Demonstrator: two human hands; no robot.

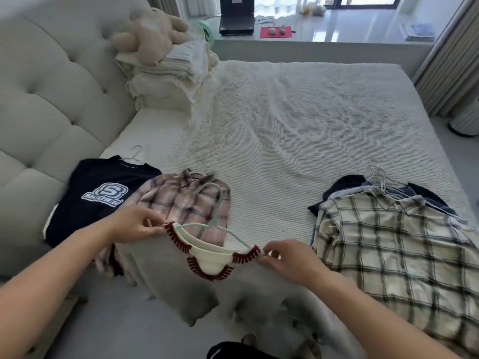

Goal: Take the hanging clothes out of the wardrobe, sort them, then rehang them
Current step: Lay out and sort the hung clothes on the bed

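Hands pinch my grey sweater (166, 275) on its hanger (215, 203) — left hand (134, 225), right hand (287, 260) — above the bed (285, 125).

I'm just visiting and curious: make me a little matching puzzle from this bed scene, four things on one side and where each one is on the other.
Things:
1. navy logo T-shirt
2. pink plaid shirt
3. cream plaid shirt
4. grey sweater with red-trimmed collar

Places:
A. held up between both hands
B. top of the pile on the bed's right
C. nearest the headboard, far left
D. between the navy shirt and the bare middle of the bed

Pairs: 1-C, 2-D, 3-B, 4-A
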